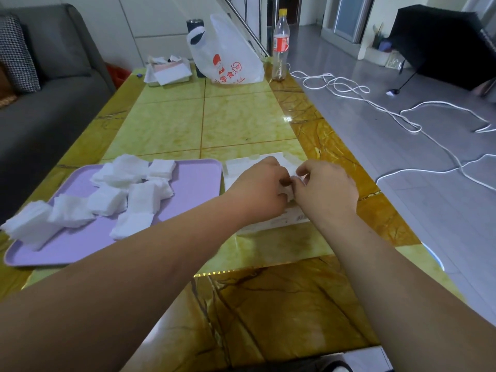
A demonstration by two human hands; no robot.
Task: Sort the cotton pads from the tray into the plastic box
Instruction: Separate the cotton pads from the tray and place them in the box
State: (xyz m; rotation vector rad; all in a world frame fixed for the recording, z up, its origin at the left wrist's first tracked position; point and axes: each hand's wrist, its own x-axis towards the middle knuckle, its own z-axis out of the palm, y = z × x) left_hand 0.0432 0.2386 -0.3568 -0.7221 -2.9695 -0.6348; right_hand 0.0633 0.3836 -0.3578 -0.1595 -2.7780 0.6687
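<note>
Head view is showing your two bare forearms reaching forward over the worktop [241, 122], with both hands meeting above the box [241, 167], which is lying just right of the tray [193, 183] and almost touching its right edge. Your left hand [264, 183] is curling its fingers, and its grip is clamped on a small white pad [286, 193] that is peeking out under the knuckles. Your right hand [326, 189] is coming in from the other side, its fingers bent too, its grip pinching the same pad at the edge where the two hands are touching. That pad is sitting over the middle of the box, whose inside your hands are mostly hiding. Loose stacks of pads [134, 194] are lying across the left and middle of the tray, some leaning on each other, and one stack [26, 224] is hanging over the tray's left rim. At the far end of the worktop a white bag [228, 52] is standing beside a bottle [280, 44] with a red label, and a low container of tissues [169, 71] is resting to the bag's left. A grey sofa [53, 89] is running along the left side, and a white cord [349, 87] is trailing over the floor on the right, near a black umbrella [442, 41].
</note>
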